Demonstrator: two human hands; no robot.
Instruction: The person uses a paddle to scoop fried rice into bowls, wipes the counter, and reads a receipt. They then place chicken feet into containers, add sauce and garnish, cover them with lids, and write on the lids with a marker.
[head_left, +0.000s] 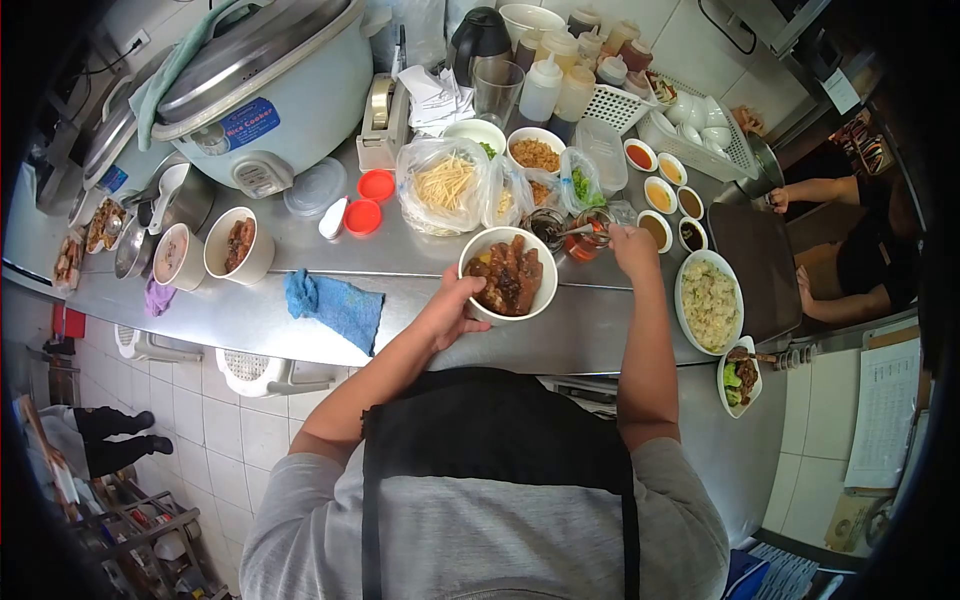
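Observation:
My left hand [452, 312] is closed on the near left side of a white bowl [549, 292], with the thumb over its rim. Dark, glazed pieces of meat [515, 275] fill the bowl, which is held just over the counter's front part. My right hand [636, 252] is closed around the handle of a spoon [590, 230], whose other end points left over the glass jars. Under it stands a glass jar of red sauce [584, 250], beside a jar with dark contents [546, 226]. The spoon's bowl is too small to make out clearly.
Bags of shredded food [447, 188] and sauce cups [660, 195] stand behind the jars. A rice dish [709, 303] lies right, a blue cloth [345, 308] left. Two more bowls [240, 245] sit near the large rice cooker [260, 110]. Another person's arms [825, 190] show at right.

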